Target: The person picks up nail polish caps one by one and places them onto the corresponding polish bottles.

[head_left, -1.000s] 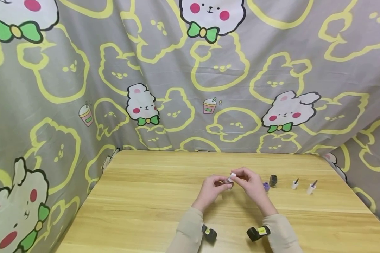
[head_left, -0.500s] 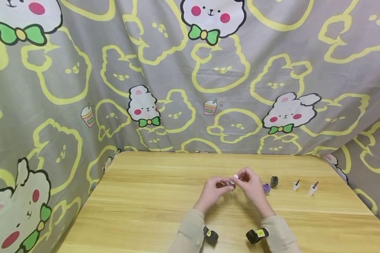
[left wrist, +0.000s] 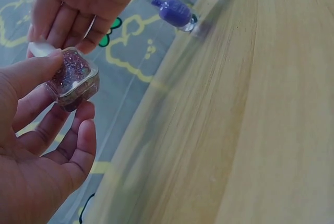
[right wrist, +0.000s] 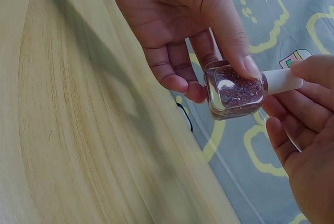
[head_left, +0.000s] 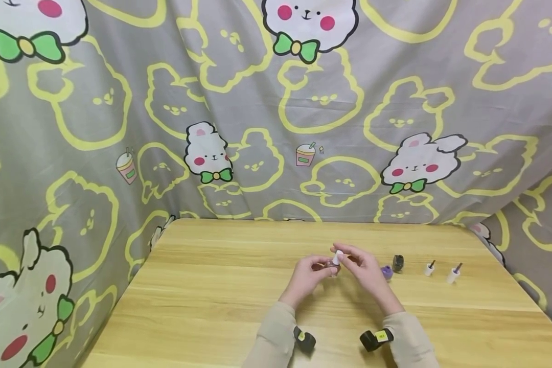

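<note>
Above the middle of the table, my left hand [head_left: 305, 278] holds a small nail polish bottle [right wrist: 237, 91] with dark reddish glitter, its thumb pressed on one glass side and fingers behind. My right hand [head_left: 361, 266] pinches the bottle's white cap [right wrist: 282, 81], thumb on one side and fingers along the other. In the right wrist view the cap sits in line with the bottle, right at its neck. The bottle leans, cap toward the right hand. Part of the cap is hidden by the left thumb in the left wrist view.
Right of the hands stand an uncapped purple nail polish bottle [left wrist: 175, 12] and a black bottle [head_left: 397, 263]. Farther right, two white caps, a nearer one [head_left: 453, 274] and another [head_left: 429, 269], stand with brushes pointing up. A patterned curtain [head_left: 257, 179] hangs behind the wooden table [head_left: 202, 286].
The right fingers, more folded around the cap half a second ago, are now straighter, and more of the cap shows. The left hand keeps its hold on the bottle, shifting slightly.
</note>
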`<state>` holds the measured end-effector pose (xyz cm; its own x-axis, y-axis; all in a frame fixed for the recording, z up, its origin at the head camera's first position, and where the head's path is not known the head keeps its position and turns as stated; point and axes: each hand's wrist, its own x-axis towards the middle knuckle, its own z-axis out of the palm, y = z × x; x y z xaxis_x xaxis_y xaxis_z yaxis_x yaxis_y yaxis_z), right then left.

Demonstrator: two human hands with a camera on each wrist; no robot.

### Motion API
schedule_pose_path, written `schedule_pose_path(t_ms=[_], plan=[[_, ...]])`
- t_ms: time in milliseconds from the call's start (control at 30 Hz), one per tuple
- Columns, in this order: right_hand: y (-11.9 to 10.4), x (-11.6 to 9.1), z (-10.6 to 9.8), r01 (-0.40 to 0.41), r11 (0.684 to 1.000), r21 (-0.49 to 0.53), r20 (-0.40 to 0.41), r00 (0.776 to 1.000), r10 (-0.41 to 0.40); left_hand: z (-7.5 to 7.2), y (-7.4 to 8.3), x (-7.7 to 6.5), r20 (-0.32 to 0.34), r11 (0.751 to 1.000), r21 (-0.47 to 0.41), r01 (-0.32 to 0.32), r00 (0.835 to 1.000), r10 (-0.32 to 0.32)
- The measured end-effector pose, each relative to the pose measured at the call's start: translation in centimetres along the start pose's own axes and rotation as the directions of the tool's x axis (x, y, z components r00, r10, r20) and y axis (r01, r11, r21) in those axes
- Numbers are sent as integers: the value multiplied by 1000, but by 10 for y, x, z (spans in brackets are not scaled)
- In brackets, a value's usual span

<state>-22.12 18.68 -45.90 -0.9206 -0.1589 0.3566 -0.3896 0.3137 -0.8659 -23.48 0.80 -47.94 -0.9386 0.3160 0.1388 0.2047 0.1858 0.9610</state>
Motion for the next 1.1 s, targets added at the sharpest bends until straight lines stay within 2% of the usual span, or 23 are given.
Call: schedule_pose_path(t_ms=[133, 267, 467, 600, 733, 933, 1100], plan=[[1, 1, 0, 14, 1000, -10, 27, 1000, -14, 0, 1, 0, 4, 1000, 1, -3, 1000, 3], [0, 1, 0, -6, 999, -41, 7, 1000, 7, 0, 1, 1, -7, 1000, 16, -11, 1000, 11], [0, 1, 2, -99, 989, -109, -87, 992, 89, 3, -1, 1, 2, 999, 22, -26, 1000, 26], [0, 1, 5, -120, 983, -136, -175, 980, 95, 6, -2, 1, 7, 999, 35, -40, 999, 40], [-2, 1, 9, -132, 984, -120, -233, 967, 101, 8, -2, 1, -2, 998, 45, -53, 999, 53], [-1, 0, 12, -186, 976, -111, -281, 948, 149, 9, -1, 0, -4, 996, 51, -70, 998, 70], [0, 1, 12, -206, 972, -109, -274, 947, 170, 9, -1, 0, -7, 998, 48, -52, 999, 52]])
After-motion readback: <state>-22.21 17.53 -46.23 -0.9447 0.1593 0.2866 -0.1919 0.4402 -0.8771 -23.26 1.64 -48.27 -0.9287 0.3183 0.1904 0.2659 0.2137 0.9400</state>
